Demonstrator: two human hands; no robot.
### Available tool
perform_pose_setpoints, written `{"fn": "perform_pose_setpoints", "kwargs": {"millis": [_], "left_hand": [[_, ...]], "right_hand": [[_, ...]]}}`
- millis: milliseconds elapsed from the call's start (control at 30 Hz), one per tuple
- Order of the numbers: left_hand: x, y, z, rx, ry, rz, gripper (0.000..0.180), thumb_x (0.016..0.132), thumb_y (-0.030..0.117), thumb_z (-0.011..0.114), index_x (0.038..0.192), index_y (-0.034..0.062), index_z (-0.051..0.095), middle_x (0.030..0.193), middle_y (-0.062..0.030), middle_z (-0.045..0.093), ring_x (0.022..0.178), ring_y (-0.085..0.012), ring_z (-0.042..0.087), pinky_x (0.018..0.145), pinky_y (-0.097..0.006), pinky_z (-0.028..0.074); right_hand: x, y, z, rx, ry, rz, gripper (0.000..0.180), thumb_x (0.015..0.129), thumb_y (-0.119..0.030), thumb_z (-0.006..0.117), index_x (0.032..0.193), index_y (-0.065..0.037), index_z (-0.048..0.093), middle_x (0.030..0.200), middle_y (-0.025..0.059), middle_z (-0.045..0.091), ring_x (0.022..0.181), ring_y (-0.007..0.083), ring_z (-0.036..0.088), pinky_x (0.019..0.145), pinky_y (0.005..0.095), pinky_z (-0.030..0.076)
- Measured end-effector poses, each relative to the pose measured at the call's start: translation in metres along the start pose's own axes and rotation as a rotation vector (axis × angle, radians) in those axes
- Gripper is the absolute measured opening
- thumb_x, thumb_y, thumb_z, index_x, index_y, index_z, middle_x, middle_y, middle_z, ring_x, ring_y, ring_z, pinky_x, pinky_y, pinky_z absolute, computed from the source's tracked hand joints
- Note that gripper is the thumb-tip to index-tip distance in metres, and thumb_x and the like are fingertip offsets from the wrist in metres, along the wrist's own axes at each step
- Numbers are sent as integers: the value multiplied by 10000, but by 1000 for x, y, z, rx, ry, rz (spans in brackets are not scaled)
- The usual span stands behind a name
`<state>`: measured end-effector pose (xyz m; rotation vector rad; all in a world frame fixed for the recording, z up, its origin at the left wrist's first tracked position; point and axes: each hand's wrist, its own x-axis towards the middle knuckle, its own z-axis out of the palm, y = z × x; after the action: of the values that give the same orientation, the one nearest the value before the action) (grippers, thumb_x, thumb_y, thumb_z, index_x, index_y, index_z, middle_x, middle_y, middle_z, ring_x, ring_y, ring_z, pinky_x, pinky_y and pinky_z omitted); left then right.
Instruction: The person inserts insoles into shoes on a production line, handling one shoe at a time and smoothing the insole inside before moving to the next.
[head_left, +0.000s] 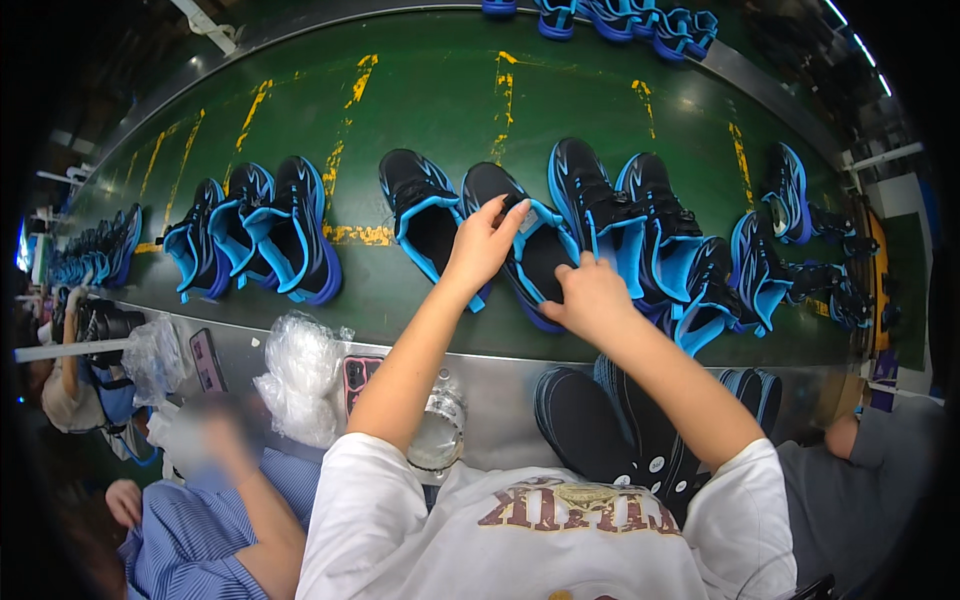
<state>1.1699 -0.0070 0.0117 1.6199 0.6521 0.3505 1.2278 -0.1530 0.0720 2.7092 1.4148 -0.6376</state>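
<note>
Currently, both your hands are at one black-and-blue shoe point(543, 258), lying between them on the green counter point(420, 110), toe away from you. Your left hand point(478, 245) is partly open, thumb and forefinger slightly apart at the shoe's tongue; your right hand point(592, 298) is half curled at the collar and heel. I cannot tell how firmly either grips. Just left of your left hand sits one more shoe point(430, 232), and well beyond it three shoes point(297, 235). Beside your right hand stand two shoes point(590, 195), with others overlapping farther right, too crowded to count. Closer to you than your hands lie two phones point(207, 360), two bunches of clear plastic point(303, 370), one clear round roll point(436, 437) and several dark insoles point(580, 415).
</note>
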Motion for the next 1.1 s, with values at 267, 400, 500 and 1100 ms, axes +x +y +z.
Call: {"fn": "perform_pose_setpoints", "kwargs": {"millis": [267, 400, 500, 1100], "left_hand": [[9, 1, -3, 32, -52, -46, 285, 871, 294, 513, 819, 17, 555, 591, 45, 417, 554, -28, 357, 473, -209, 295], [10, 0, 1, 84, -24, -38, 328, 857, 329, 498, 818, 8, 551, 576, -105, 523, 501, -165, 475, 485, -292, 370], [9, 3, 1, 106, -36, -39, 331, 856, 333, 499, 876, 10, 566, 613, -127, 556, 536, -195, 528, 507, -293, 395], [4, -4, 16, 470, 78, 353, 329, 741, 48, 577, 1007, -17, 394, 1067, -222, 377, 830, -401, 509, 699, -384, 465]], "right_hand": [[35, 17, 35, -89, -31, -325, 143, 683, -90, 548, 738, 3, 641, 894, 182, 559, 844, 308, 550, 730, 373, 473], [51, 17, 58, -29, 109, -317, 150, 713, -105, 525, 742, -18, 644, 839, 155, 546, 848, 280, 532, 745, 349, 451], [49, 20, 57, -89, 16, -314, 181, 737, -140, 514, 777, -30, 652, 901, 144, 530, 891, 270, 509, 768, 338, 426], [42, 9, -14, -200, -844, -386, 570, 838, -348, 218, 921, 41, 626, 965, 172, 606, 1034, 239, 513, 1068, 402, 63]]}}
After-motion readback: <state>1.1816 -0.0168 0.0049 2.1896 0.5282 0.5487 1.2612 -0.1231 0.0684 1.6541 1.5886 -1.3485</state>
